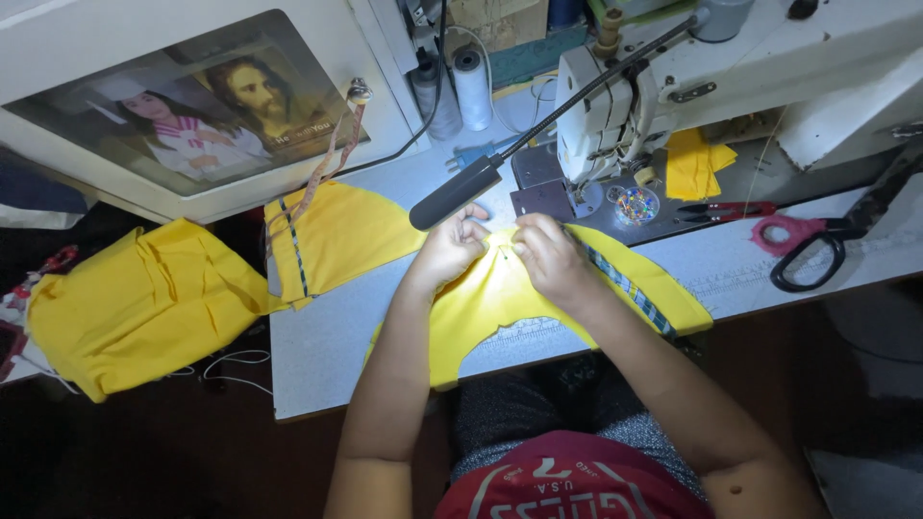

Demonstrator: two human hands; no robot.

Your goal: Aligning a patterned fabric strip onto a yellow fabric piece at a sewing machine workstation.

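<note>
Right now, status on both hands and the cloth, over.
Left hand and right hand both pinching the yellow cloth at its top edge. Cloth flat on the table. Lamp arm hangs just above the hands.

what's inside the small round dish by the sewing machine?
The round dish holds a heap of pins with coloured heads. Its bottom is covered by them. It sits apart from both hands, beyond the right hand.
</note>
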